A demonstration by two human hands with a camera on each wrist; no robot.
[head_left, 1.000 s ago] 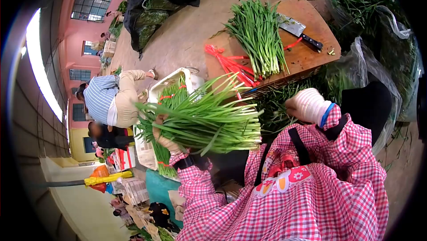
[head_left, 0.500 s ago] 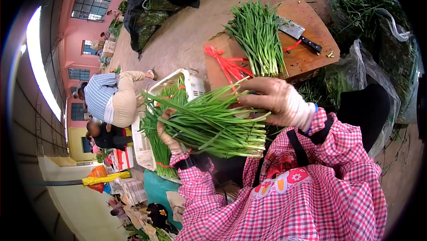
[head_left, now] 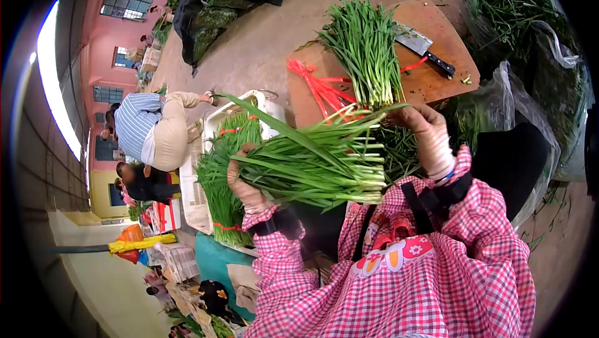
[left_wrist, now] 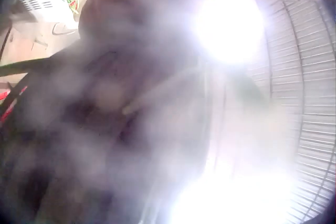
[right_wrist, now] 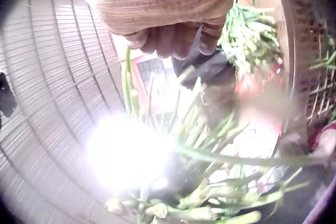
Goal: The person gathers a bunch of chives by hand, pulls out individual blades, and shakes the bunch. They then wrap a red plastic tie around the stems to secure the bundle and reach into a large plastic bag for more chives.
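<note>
My left hand [head_left: 245, 183] grips a thick loose bunch of garlic chives [head_left: 312, 166] in the head view, fingers curled round its leafy part. The pale cut ends point right, toward my body. With fingertips and thumb my right hand [head_left: 430, 138] pinches a single chive stalk [head_left: 385, 111] by its end, beside the bunch's upper edge. The gloved right hand [right_wrist: 163, 11] also shows curled in the right wrist view, above the cut ends. Glare and blur hide most of the left wrist view.
A wooden board [head_left: 452, 38] bears another chive bunch [head_left: 368, 51], a cleaver [head_left: 415, 40] and red ties [head_left: 318, 88]. Red-tied bunches [head_left: 228, 207] fill a white crate [head_left: 196, 194] at left. Plastic bags of greens [head_left: 521, 10] stand at right. Other people work beyond.
The right hand rose from the lower right, reached over the bunch's cut ends, then drew back right, pinching a stalk. The left hand keeps its grip; one long leaf now sticks out up-left.
</note>
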